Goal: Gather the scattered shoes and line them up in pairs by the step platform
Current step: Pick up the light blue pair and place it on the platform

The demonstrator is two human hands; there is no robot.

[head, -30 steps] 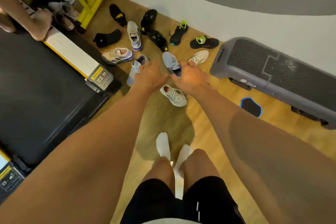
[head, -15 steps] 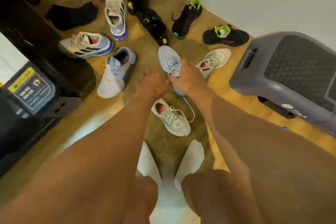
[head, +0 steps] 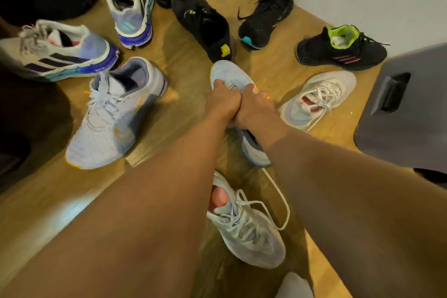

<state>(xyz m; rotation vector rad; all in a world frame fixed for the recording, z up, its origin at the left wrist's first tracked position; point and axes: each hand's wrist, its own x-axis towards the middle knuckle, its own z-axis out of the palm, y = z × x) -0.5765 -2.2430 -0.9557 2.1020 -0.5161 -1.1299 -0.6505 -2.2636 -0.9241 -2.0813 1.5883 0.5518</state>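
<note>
**Gripping the first shoe, with no pair lined up yet**

You are closing both hands on the pale blue shoe (head: 229,72) in the middle of the floor (head: 266,65). Your left hand (head: 222,103) and right hand (head: 257,106) are pressing together over its laces with the fingers curling down onto the upper, so both are gripping it. Whether the sole is leaving the wood I cannot tell, because your forearms are hiding the heel end.

Judging by the layout, you are working at the gathering step. Shoes are lying at all angles, and none is standing in a row by the step platform (head: 406,109), which is sitting at the right edge, apart from your hands.

The next move is calling for the mate. The matching blue shoe (head: 113,116) is lying to the left with its toe pointing near — freeing one hand for it would let you carry the two together. The way to the platform is passing over the whitish shoe (head: 316,99), just right of your hands. The grey shoe (head: 244,225) is lying near, between your arms, with its laces trailing loose — so you are probably needing to lift clear rather than drag.
</note>
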